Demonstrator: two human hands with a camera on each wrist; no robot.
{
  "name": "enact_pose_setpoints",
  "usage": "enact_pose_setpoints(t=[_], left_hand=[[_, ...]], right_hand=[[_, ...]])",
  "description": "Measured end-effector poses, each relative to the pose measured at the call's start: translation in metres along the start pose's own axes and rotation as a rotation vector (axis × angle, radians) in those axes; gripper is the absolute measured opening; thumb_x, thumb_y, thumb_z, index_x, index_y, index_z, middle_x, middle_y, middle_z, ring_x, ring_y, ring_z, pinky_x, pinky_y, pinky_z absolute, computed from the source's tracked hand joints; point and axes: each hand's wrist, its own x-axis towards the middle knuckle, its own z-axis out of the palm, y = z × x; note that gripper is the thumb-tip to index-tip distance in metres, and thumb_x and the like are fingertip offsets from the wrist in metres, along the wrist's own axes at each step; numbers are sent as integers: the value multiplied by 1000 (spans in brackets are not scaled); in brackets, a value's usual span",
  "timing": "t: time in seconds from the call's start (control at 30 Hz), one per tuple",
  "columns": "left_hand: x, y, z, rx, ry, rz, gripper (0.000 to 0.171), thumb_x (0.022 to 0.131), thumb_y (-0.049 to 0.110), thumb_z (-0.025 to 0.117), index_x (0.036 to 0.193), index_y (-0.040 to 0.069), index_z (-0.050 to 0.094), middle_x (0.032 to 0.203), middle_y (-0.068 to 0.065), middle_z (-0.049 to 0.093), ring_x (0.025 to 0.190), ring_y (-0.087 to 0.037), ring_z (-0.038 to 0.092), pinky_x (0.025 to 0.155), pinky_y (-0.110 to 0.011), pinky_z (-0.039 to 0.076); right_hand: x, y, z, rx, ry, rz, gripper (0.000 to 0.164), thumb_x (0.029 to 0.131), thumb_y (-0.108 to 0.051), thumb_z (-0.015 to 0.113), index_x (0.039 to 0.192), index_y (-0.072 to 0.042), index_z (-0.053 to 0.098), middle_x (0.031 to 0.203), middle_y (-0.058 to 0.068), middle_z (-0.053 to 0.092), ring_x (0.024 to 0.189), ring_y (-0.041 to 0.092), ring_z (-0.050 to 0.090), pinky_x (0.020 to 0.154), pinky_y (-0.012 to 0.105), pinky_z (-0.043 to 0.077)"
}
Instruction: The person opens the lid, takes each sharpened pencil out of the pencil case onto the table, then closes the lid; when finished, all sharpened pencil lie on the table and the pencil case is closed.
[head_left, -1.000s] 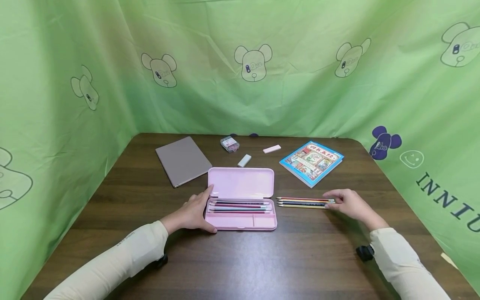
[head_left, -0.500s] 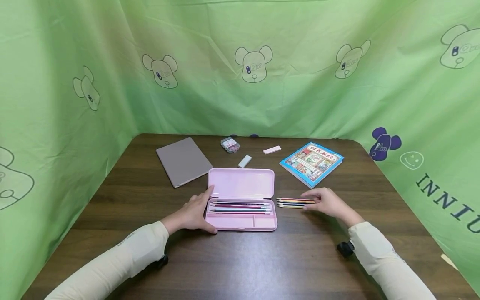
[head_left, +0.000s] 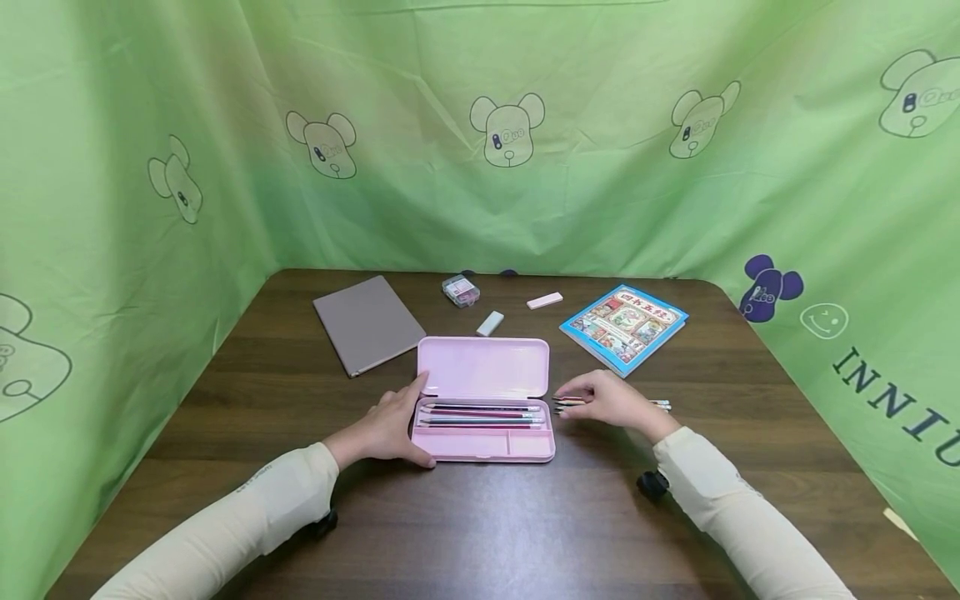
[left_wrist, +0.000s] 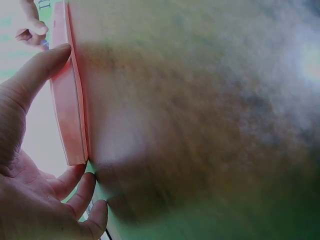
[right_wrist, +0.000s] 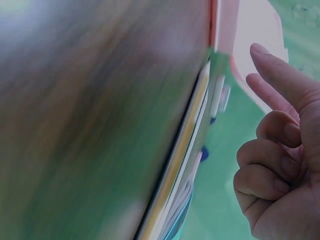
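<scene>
A pink pencil case (head_left: 482, 367) lies with its lid raised. Several pencils (head_left: 480, 411) fill its long back compartment. My left hand (head_left: 390, 423) spans the case's left end, thumb at the front edge and fingers at the back; the left wrist view has the thumb on the case wall (left_wrist: 67, 112). To the right of the case, my right hand (head_left: 611, 398) is over a row of loose pencils (head_left: 662, 406), covering their middles. In the right wrist view its thumb and index finger extend above the pencils (right_wrist: 192, 120), holding nothing, while the other fingers are bent.
Behind the case lie a grey notebook (head_left: 370, 325), a small clear box (head_left: 461, 290), a white eraser (head_left: 490, 323) and a pale pink bar (head_left: 544, 300). A blue-edged picture book (head_left: 625, 327) lies at back right. Green cloth (head_left: 420, 217) encloses the table.
My right hand has slid left along the loose pencils, from their eraser ends to near their tips by the case. The pencils and my left hand have stayed in place.
</scene>
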Motion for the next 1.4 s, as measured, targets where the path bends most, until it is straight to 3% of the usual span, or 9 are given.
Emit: enact_pose_setpoints(t=[0.13, 0.27, 0.5, 1.0, 1.17, 1.4], left_hand=[[0, 0, 0, -2, -1, -3, 129, 54, 47, 85, 149, 9, 8, 147, -16, 33, 117, -35, 40, 89, -55, 37], [0, -1, 1, -1, -8, -6, 129, 54, 47, 85, 149, 9, 7, 147, -16, 33, 117, -35, 39, 90, -56, 36], [0, 0, 1, -2, -12, -10, 129, 54, 47, 85, 149, 9, 7, 147, -16, 32, 117, -35, 39, 90, -56, 36], [0, 1, -1, -3, -12, -17, 129, 54, 47, 85, 150, 10, 7, 147, -15, 33, 118, -35, 38, 91, -58, 34], [1, 1, -1, -7, -6, -16, 129, 54, 46, 85, 149, 9, 7, 147, -16, 33, 117, -35, 39, 91, -57, 35], [0, 1, -1, -7, -2, -16, 129, 54, 46, 86, 149, 9, 8, 146, -15, 33, 117, -35, 39, 90, -56, 36]], right_hand=[[12, -10, 9, -24, -34, -39, 26, 77, -25, 74, 99, -11, 72, 54, -9, 32, 50, 3, 28, 48, 20, 27], [21, -20, 17, -62, -91, -36, 24, 76, -26, 75, 96, -11, 73, 51, -8, 37, 47, 4, 30, 47, 20, 27], [30, -32, 25, -235, -135, -37, 15, 75, -24, 75, 85, -14, 74, 67, -11, 61, 59, 3, 45, 54, 20, 39], [34, -32, 27, -232, -141, -73, 15, 75, -22, 75, 71, -17, 62, 55, -10, 43, 51, 2, 38, 47, 19, 30], [32, -30, 25, -183, -103, -58, 13, 77, -24, 74, 72, -17, 64, 55, -10, 44, 52, 3, 38, 48, 19, 30], [19, -23, 13, -79, 48, -20, 9, 76, -22, 75, 74, -15, 69, 62, -8, 58, 56, 5, 42, 51, 21, 35]])
